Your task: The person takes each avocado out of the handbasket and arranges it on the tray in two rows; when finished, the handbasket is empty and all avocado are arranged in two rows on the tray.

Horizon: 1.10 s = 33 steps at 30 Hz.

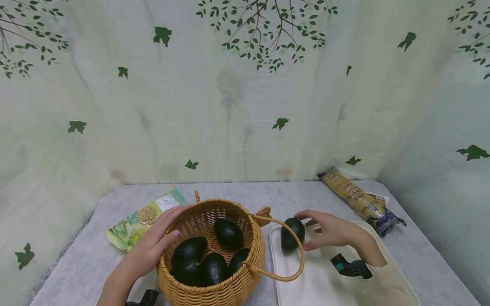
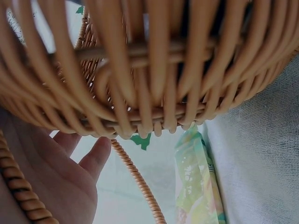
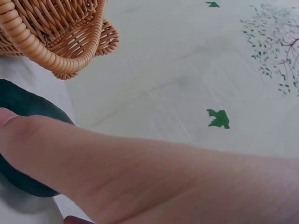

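Observation:
A woven wicker basket (image 1: 214, 293) holds several dark green avocados (image 1: 228, 234). Against its left side lies my left hand (image 1: 155, 242), fingers extended along the outside and thumb at the rim. The left wrist view has the basket's weave close overhead, with the left palm (image 2: 51, 172) beside a wicker handle. Right of the basket, my right hand (image 1: 331, 231) holds one avocado (image 1: 292, 238) between fingers and thumb, over the left part of a white tray (image 1: 306, 280). In the right wrist view the thumb (image 3: 28, 135) lies across that avocado (image 3: 32, 105).
A green and yellow food packet (image 1: 141, 219) lies behind the left hand. At the back right, a long pack of pasta (image 1: 356, 195) rests near the tray's far corner. The basket's right handle (image 1: 300, 261) sticks out over the tray's edge. A leaf-printed curtain (image 1: 229, 106) surrounds the table.

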Each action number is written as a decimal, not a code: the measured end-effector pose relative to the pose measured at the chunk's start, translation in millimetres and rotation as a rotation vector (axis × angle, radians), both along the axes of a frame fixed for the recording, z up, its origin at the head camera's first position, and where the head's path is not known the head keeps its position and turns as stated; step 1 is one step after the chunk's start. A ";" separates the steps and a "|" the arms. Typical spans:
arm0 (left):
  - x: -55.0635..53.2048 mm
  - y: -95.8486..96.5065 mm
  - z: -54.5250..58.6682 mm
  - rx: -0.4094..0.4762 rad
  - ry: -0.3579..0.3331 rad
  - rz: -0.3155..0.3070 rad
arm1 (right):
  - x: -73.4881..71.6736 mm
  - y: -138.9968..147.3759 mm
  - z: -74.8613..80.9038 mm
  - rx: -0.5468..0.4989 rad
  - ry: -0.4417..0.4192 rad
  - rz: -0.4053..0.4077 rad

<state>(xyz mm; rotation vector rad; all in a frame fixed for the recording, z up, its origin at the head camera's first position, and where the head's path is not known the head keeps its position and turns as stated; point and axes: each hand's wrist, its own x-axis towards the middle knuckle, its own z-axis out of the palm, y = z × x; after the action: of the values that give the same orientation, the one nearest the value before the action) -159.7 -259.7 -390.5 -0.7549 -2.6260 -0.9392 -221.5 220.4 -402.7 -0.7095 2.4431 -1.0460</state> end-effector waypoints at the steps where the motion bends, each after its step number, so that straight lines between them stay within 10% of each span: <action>1: -0.2 0.2 -0.1 -0.002 0.000 0.001 | -0.4 0.0 -0.4 -0.005 0.004 0.005; 14: 0.2 1.3 0.4 0.003 -0.003 -0.005 | -7.0 -18.2 -17.9 -0.015 0.153 0.003; 33: -0.4 0.9 0.3 -0.001 -0.002 0.004 | -0.9 10.8 0.8 -0.013 0.070 0.067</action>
<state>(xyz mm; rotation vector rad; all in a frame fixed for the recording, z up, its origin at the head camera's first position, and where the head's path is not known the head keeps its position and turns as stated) -160.0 -258.8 -390.2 -0.7492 -2.6290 -0.9375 -222.4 231.2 -401.8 -0.8391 2.4553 -1.0286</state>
